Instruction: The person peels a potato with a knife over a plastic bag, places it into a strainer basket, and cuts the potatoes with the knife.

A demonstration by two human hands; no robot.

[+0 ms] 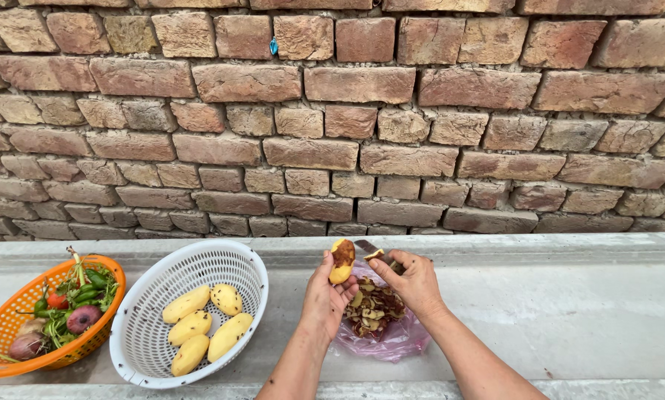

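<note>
My left hand [325, 296] holds up a partly peeled potato [341, 261], yellow with a brown patch of skin. My right hand [414, 281] grips a knife [369, 250] whose blade points left toward the potato, with a scrap of peel on it. Both hands hover over a pink plastic bag [392, 342] that holds a heap of brown peelings [373, 307]. To the left stands a white plastic basket [144, 326] with several peeled yellow potatoes [199, 330] in it.
An orange basket [7, 318] at the far left holds green chillies, tomatoes and purple onions. Everything rests on a grey concrete ledge [569, 296]. A rough brick wall [347, 111] rises right behind the ledge.
</note>
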